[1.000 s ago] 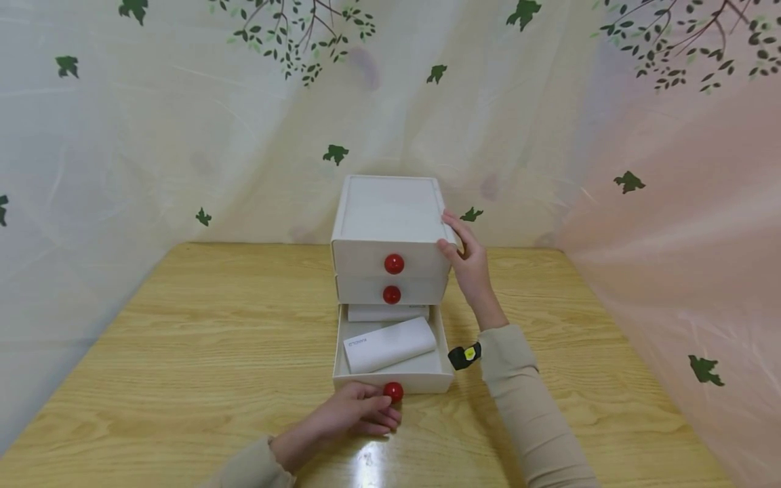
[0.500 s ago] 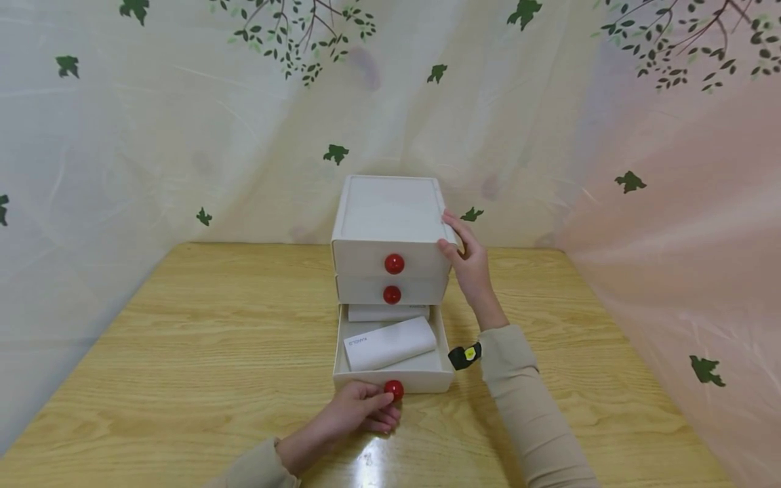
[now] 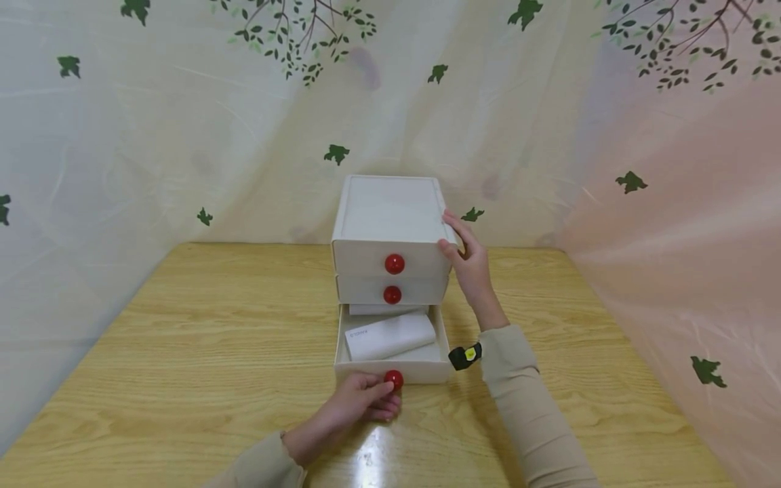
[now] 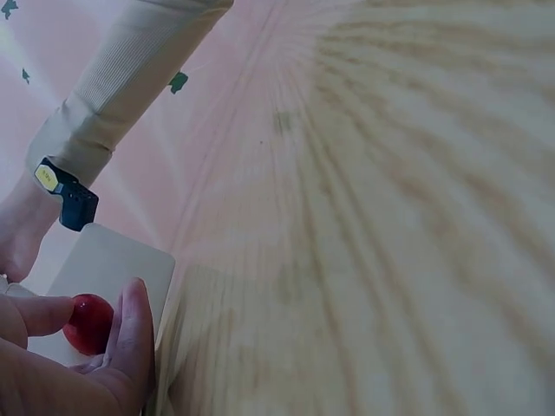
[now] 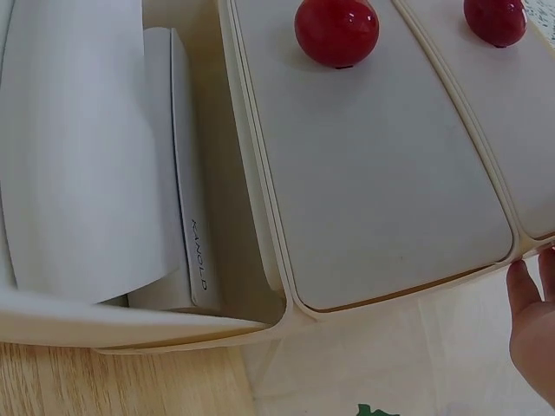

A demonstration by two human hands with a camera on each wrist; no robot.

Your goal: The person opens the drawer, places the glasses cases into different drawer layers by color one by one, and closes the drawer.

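A white three-drawer box (image 3: 392,210) stands on the table with its bottom drawer (image 3: 366,373) pulled out. My left hand (image 3: 356,400) pinches that drawer's red round knob (image 3: 394,379); in the left wrist view, thumb and fingers lie on either side of the knob (image 4: 89,324). Against the upper right front corner of the box rests my right hand (image 3: 472,271), fingers extended along the side edge and thumb at the front. Inside the drawer, a white rounded case (image 3: 390,337) lettered KANOLD lies aslant, with a flat white box (image 5: 178,173) behind it.
The middle and top drawers are closed, each with a red knob (image 3: 392,295). A wooden table (image 3: 213,339) spreads around the box. Behind hangs a pale curtain (image 3: 262,169) with leaf prints. A black band device (image 3: 465,356) sits at the right wrist, close beside the drawer.
The bottom drawer has slid slightly inward, away from me, and my left hand has moved forward with its knob. My right hand has stayed at the corner.
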